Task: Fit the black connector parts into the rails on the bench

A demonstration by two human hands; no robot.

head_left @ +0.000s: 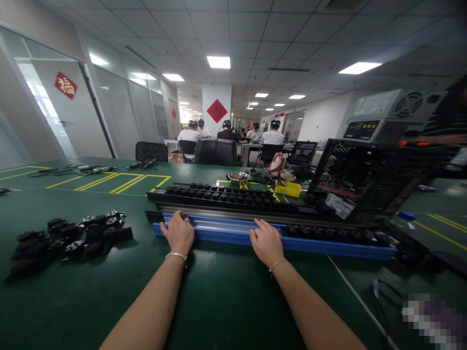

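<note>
A long blue channel rail [222, 231] lies across the table before me. My left hand [180, 232] is at its left end, fingers closed around a small black module [185, 217] that shows only in part. Further along, my right hand [266, 240] grips the rail's near edge, its index finger reaching over the top. Right of that hand, a row of black modules [328, 233] sits in the channel. The stretch between my hands shows bare blue. Behind it lie black rails [226, 210], the farther ones filled with similar modules [233, 197].
Loose black modules [73, 238] are heaped at left. A metal dish [238, 177], a yellow tray [288, 189] and an opened computer case [350, 180] stand beyond the rails. Tools with cables [91, 168] lie far left. A person's arm [443, 140] shows at far right; several people sit further back.
</note>
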